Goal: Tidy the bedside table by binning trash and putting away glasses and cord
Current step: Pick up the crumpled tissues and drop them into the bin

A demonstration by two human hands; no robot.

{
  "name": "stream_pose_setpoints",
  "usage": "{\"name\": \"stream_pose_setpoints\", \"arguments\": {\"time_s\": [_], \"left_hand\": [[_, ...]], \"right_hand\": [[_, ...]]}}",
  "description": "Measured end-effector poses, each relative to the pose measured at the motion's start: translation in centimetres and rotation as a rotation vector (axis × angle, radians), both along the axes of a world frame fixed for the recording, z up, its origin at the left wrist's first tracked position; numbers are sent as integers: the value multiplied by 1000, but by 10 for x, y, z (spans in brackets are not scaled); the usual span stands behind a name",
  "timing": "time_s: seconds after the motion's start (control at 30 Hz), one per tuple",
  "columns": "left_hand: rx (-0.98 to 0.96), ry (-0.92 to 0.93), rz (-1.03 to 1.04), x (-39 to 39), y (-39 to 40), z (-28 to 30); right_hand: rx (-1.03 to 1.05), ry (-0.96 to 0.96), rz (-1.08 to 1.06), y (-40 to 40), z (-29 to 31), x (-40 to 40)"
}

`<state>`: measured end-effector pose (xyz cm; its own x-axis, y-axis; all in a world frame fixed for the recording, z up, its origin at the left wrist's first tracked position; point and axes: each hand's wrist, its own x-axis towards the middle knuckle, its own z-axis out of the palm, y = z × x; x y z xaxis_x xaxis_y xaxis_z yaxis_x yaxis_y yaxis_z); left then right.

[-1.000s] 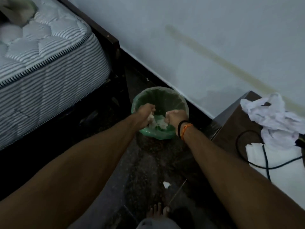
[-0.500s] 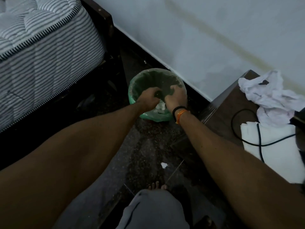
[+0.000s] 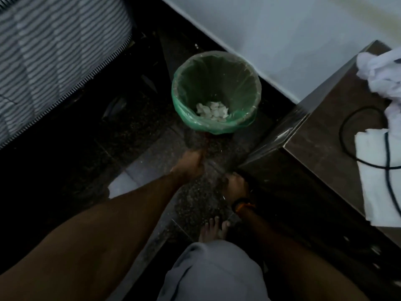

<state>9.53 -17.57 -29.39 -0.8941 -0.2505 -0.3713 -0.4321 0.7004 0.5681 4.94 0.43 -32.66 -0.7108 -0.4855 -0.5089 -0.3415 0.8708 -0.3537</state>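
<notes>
A bin with a green plastic liner (image 3: 181, 105) stands on the dark floor by the wall, and white torn paper scraps (image 3: 212, 110) lie at its bottom. My left hand (image 3: 191, 164) hangs below the bin, blurred, its fingers loosely curled and holding nothing. My right hand (image 3: 236, 187) hangs beside the corner of the brown bedside table (image 3: 321, 137), also loosely curled and empty. On the table lie a black cord (image 3: 342, 131), crumpled white paper (image 3: 377, 72) and a flat white sheet (image 3: 373, 174). I see no glasses.
A striped mattress (image 3: 54, 51) on a dark bed frame fills the upper left. The white wall (image 3: 282, 29) runs behind the bin. My bare foot (image 3: 213, 228) and grey-clad knee (image 3: 212, 272) are below my hands.
Both hands have let go of the paper scraps into the bin and pulled back out toward me. The view has tilted down and nearer the bin.
</notes>
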Motion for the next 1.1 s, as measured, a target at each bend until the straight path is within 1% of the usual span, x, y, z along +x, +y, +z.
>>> {"name": "stream_pose_setpoints", "arguments": {"time_s": [0.03, 0.07, 0.17, 0.27, 0.37, 0.43, 0.5, 0.57, 0.7, 0.77, 0.8, 0.87, 0.9, 1.0, 1.07, 1.1], "left_hand": [[37, -107, -33, 4, 2, -8], [76, -189, -53, 7, 3, -15], [153, -333, -43, 12, 3, -32], [161, -468, -53, 19, 1, -52], [153, -518, -84, 22, 0, -67], [160, -527, -84, 21, 2, -71], [168, -528, -75, 20, 5, -73], [174, -518, -64, 17, 10, -68], [223, -481, -48, 6, 18, -41], [222, -446, -66, -3, 21, -21], [222, -432, -59, -7, 21, -14], [206, -392, -57, -18, 21, 5], [183, -357, -67, -23, 22, 19], [143, -196, -63, -37, 28, 71], [124, -98, -21, -42, 33, 99], [110, -34, 11, -46, 35, 112]], "right_hand": [[62, -32, 5, 8, -10, 2], [76, -68, -25, 14, -18, 4], [87, -142, -149, 26, -43, 9], [132, -102, -138, 30, -72, 14], [185, -60, -84, 28, -93, 15], [208, -65, -43, 27, -102, 14], [194, -68, -74, 29, -113, 15], [146, -69, -133, 23, -94, 13], [-55, -195, -326, 8, -62, 12], [-149, -247, -359, 2, -35, 8], [-171, -276, -338, -2, -22, 7], [-129, -295, -276, -9, 11, 4], [-114, -281, -257, -13, 30, 3], [-170, -177, -194, -20, 77, -1], [-150, -119, -177, -25, 118, -3], [-174, -110, -195, -27, 136, -6]]}}
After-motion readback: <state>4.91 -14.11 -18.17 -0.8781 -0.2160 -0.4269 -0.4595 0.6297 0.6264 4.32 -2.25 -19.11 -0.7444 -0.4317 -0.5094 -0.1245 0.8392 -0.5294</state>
